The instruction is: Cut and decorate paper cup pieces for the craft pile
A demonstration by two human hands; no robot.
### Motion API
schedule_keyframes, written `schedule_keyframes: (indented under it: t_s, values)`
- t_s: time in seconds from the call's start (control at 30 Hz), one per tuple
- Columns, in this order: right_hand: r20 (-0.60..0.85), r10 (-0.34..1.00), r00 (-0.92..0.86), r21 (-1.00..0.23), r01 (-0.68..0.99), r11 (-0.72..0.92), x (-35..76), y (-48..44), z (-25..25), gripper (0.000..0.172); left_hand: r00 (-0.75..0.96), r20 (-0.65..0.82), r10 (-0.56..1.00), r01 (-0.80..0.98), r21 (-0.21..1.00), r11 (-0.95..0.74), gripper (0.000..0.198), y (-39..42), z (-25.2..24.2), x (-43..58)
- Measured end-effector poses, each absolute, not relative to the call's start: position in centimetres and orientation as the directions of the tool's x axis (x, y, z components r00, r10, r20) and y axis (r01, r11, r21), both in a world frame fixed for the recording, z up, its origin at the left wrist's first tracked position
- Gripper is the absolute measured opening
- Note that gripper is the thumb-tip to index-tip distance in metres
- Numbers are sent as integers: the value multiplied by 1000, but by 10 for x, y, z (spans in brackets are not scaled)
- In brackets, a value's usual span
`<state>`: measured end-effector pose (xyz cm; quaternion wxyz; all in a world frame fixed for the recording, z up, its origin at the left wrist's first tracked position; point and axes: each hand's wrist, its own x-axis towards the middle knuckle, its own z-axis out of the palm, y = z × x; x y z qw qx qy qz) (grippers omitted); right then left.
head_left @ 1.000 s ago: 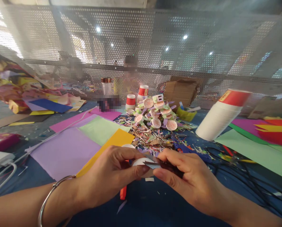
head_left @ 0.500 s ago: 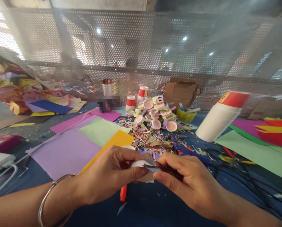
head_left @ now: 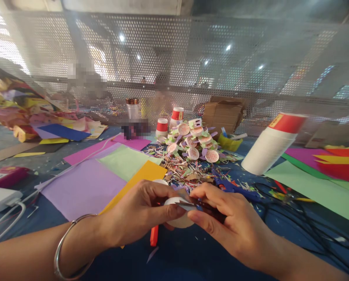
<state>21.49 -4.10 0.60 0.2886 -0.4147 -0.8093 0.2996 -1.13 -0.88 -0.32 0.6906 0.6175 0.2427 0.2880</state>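
Observation:
Between the fingers and thumb of my left hand [head_left: 133, 222] is a small white round paper cup base [head_left: 183, 222] with a pale lower side. My right hand [head_left: 235, 226] is closed around a dark pair of scissors [head_left: 211, 210], whose handles are mostly hidden by the fingers. The scissors' blades meet the cup base near my left thumb. Below my left hand, an orange-red marker-like stick [head_left: 153, 235] lies on the blue table. Just beyond both hands is a heap of paper scraps [head_left: 188, 171].
Ahead stands a pile of small cup-base figures [head_left: 193, 153]. A tilted stack of paper cups [head_left: 268, 150] leans at right, near a blue glue gun [head_left: 235, 189] and black cables [head_left: 305, 226]. Purple paper [head_left: 83, 187] lies left, by a white charger [head_left: 3, 199].
My right hand has shifted slightly left and up against the cup base, and the scissors' blades sit at a different angle. The left hand keeps its hold, moving slightly.

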Motion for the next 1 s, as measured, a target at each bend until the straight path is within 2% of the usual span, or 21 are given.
schedule_keyframes:
  t_s: [0.17,0.4,0.53,0.73,0.87,1.0]
  values:
    - [192,834,-518,-708,516,483,217,-40,4,18,719,39,694,-118,991,66,18,-9,-5,-12]
    - [237,820,-521,-650,542,532,215,-39,6,22,727,34,686,-133,987,92,16,-9,-8,-12]
    - [273,806,-525,-633,533,561,216,-38,5,22,720,53,692,-110,993,40,16,-9,-6,-12]
    - [320,788,-526,-609,523,596,217,-40,4,22,672,114,732,-17,990,-139,18,-9,-1,-13]
    - [300,834,-464,-686,502,526,218,-38,8,25,644,34,764,-8,999,-37,24,-8,-3,-13]
    - [268,907,-323,-806,441,395,222,-28,10,29,624,-5,781,-17,1000,20,28,-4,-2,-12]
